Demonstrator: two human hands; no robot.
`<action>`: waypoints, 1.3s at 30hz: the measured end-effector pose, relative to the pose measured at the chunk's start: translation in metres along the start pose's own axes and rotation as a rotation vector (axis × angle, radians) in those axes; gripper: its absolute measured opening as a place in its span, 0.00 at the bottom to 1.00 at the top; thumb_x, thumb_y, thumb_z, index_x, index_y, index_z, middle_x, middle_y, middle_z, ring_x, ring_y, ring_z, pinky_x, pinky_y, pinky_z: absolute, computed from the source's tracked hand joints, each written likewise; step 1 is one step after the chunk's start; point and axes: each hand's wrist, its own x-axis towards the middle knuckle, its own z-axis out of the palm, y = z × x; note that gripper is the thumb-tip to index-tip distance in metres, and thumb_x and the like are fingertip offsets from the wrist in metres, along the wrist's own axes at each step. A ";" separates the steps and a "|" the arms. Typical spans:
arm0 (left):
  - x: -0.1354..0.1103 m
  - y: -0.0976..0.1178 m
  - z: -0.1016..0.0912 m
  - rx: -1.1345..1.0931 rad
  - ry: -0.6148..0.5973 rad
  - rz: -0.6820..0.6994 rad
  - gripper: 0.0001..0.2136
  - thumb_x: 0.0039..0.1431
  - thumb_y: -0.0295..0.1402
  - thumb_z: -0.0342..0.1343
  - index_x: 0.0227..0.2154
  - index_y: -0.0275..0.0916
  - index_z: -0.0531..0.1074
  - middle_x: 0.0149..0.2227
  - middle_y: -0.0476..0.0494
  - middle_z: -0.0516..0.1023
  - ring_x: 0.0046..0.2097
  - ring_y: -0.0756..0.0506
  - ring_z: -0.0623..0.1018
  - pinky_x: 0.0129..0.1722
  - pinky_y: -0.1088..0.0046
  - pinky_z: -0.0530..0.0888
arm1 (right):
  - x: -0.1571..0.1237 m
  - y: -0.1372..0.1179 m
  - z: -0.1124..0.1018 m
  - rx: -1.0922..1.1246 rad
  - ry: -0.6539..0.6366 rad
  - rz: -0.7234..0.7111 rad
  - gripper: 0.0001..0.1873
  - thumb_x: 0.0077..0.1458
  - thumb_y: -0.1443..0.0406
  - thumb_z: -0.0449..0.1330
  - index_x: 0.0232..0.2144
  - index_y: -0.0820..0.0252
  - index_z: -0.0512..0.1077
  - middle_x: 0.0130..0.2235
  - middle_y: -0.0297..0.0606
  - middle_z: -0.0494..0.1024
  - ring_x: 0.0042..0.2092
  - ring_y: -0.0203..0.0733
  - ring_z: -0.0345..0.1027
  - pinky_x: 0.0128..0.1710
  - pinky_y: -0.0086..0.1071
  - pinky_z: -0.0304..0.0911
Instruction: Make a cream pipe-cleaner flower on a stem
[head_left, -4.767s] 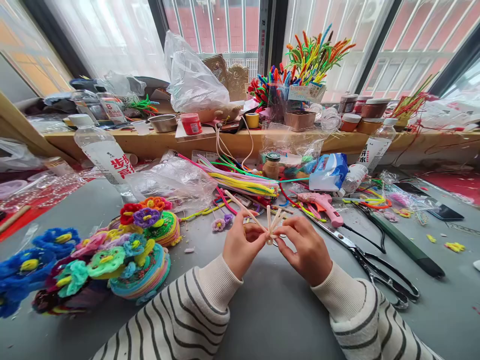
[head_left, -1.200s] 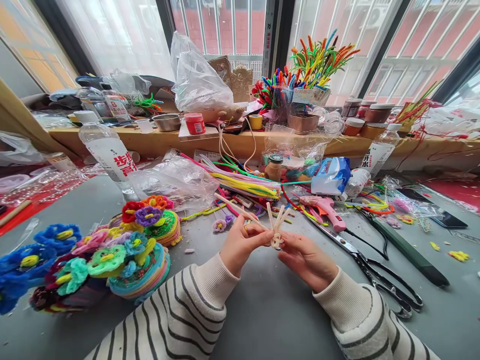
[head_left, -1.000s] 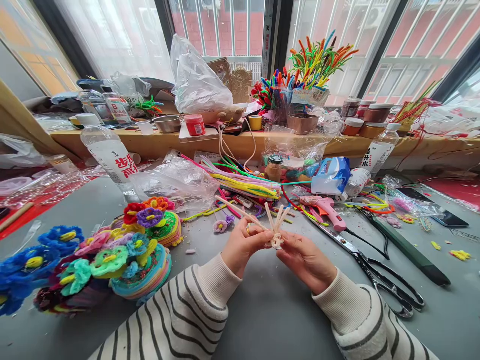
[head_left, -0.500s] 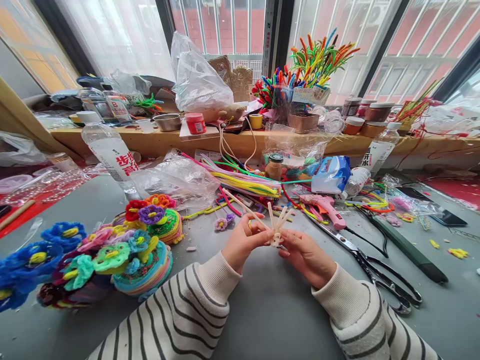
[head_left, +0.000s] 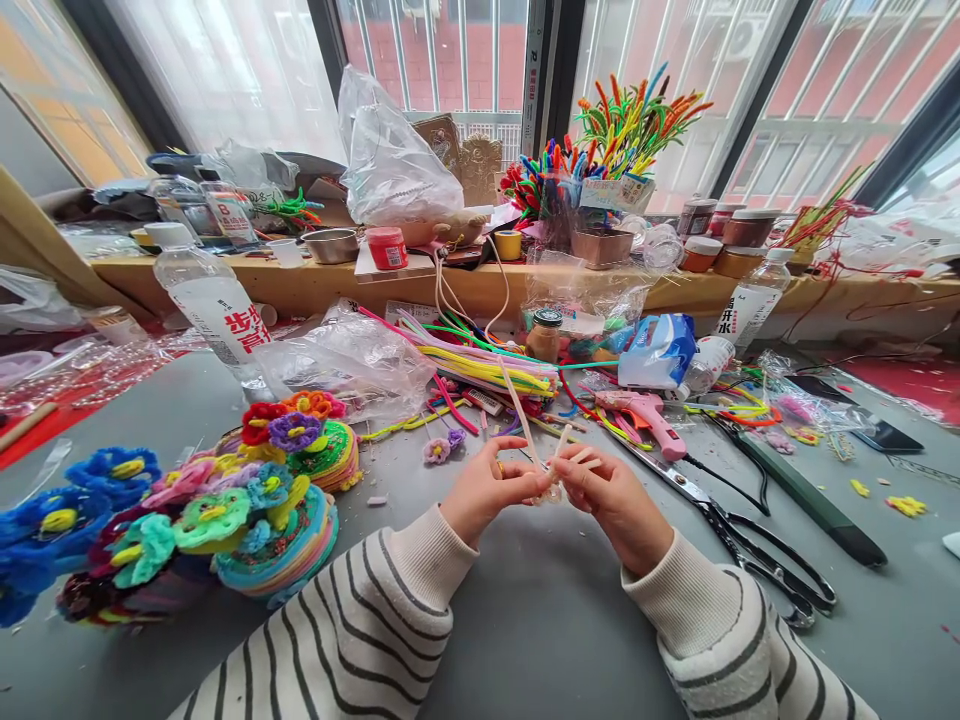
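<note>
Left hand (head_left: 487, 490) and right hand (head_left: 619, 505) both pinching pale stems (head_left: 520, 412) above counter (head_left: 540, 630). Scissors (head_left: 703, 493) near right hand, glue gun (head_left: 651, 420) beyond; flowers (head_left: 214, 515) off to left.

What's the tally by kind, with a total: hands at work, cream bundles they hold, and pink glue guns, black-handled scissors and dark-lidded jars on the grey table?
Hands: 2 (left hand, right hand)
Cream bundle: 1
Pink glue gun: 1
Black-handled scissors: 1
Dark-lidded jar: 1
Total: 6
</note>
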 end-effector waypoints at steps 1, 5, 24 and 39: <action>-0.001 0.000 0.001 -0.013 0.015 0.005 0.24 0.34 0.28 0.61 0.34 0.35 0.55 0.20 0.53 0.70 0.24 0.53 0.71 0.28 0.76 0.65 | 0.000 0.001 0.001 -0.001 0.010 -0.020 0.09 0.39 0.62 0.59 0.23 0.62 0.65 0.18 0.28 0.61 0.19 0.27 0.48 0.18 0.25 0.42; -0.001 0.000 0.001 -0.041 0.093 0.063 0.23 0.34 0.27 0.60 0.34 0.36 0.55 0.23 0.51 0.70 0.27 0.52 0.72 0.31 0.73 0.67 | -0.001 0.004 0.003 0.013 0.038 -0.057 0.09 0.41 0.62 0.58 0.24 0.62 0.64 0.20 0.31 0.65 0.21 0.29 0.52 0.20 0.25 0.47; 0.001 -0.003 -0.003 0.142 0.016 0.196 0.20 0.35 0.29 0.60 0.29 0.38 0.53 0.16 0.53 0.71 0.21 0.50 0.72 0.24 0.75 0.65 | 0.004 -0.001 -0.009 -0.050 0.035 0.022 0.09 0.39 0.60 0.59 0.23 0.61 0.68 0.21 0.30 0.64 0.23 0.30 0.53 0.24 0.26 0.49; 0.002 -0.001 -0.004 0.046 0.018 0.128 0.21 0.33 0.29 0.61 0.28 0.37 0.53 0.16 0.56 0.68 0.21 0.52 0.71 0.24 0.75 0.66 | 0.003 -0.009 -0.015 -0.246 -0.055 0.054 0.15 0.43 0.56 0.54 0.25 0.63 0.71 0.24 0.35 0.69 0.25 0.33 0.57 0.25 0.28 0.50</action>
